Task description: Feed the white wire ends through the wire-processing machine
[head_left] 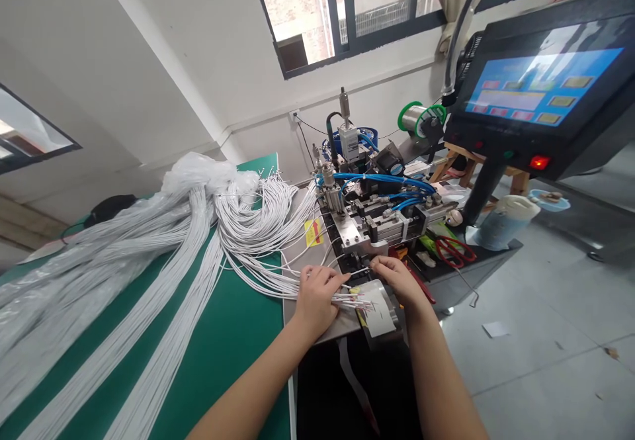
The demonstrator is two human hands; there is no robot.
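Note:
My left hand is closed over a bundle of white cables at the front edge of the machine table. Their stripped ends, with thin reddish wires, stick out past its fingers. One single white cable runs from my left fingertips toward my right hand. The right fingers are pinched at that cable's end, just in front of the machine's metal head. The very tip is too small to make out. Below both hands sits a rounded cover with a pale label.
More white cables, partly in clear plastic, lie across the green table on the left. Blue air hoses cross the machine. Red-handled scissors, a cloudy jug and a touchscreen stand to the right. A wire spool is behind.

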